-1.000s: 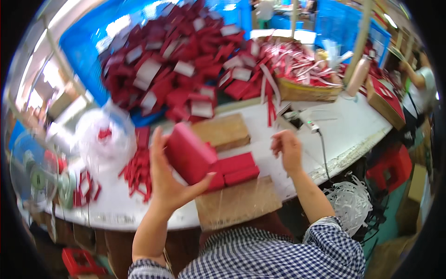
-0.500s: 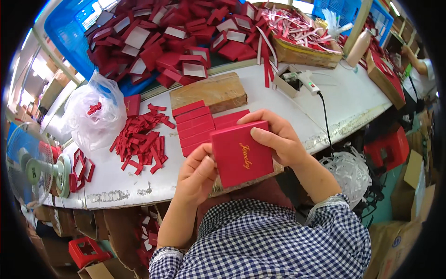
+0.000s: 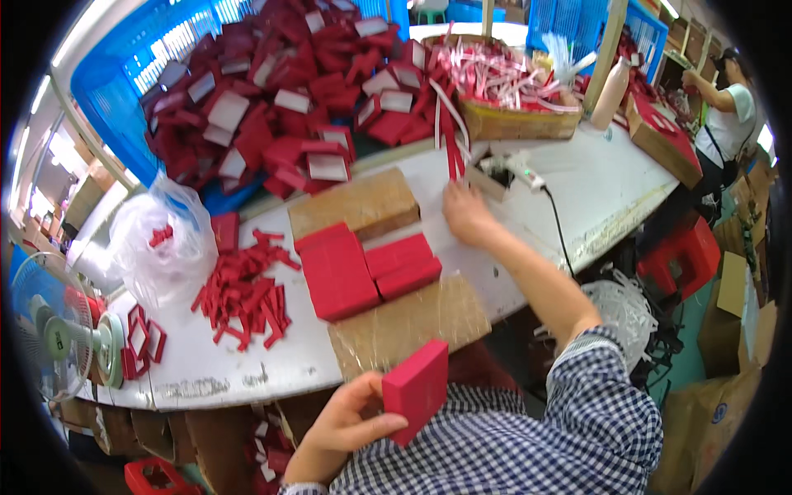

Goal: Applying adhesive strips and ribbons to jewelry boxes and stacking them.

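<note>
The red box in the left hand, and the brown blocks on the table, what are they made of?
The red box held by the left hand looks like stiff cardboard covered in matte red paper: flat faces, sharp corners, no shine. The brown blocks look like pressed board or rough wood, speckled tan. The nearer block glints, so it is probably wrapped in clear film or tape.

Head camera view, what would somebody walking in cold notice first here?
First the big heap of red boxes filling the blue crate at the back of the white table. Nearer, the left hand holds a red box low by the checked shirt, while the right hand reaches out to the table beside red ribbon strips. A stack of flat red boxes lies mid-table.
</note>
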The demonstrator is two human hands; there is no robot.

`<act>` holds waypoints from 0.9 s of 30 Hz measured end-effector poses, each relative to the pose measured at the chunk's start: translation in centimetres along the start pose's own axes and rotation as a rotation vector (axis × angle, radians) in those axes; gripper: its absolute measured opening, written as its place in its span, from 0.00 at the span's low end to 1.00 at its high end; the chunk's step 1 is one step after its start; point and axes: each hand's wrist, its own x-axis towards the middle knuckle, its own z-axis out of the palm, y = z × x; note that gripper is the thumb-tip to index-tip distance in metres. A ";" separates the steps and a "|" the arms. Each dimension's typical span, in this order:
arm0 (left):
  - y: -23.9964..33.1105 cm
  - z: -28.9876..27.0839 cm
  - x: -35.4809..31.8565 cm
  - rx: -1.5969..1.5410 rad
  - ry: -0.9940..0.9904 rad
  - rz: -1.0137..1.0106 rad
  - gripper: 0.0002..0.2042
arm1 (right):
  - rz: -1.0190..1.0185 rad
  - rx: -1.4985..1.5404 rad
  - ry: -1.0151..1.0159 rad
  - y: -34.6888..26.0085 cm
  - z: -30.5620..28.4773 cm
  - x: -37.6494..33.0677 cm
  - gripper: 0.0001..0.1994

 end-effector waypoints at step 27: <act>0.6 -2.5 -1.7 0.042 0.327 0.281 0.19 | 0.049 0.456 0.109 0.3 -3.8 -2.8 0.06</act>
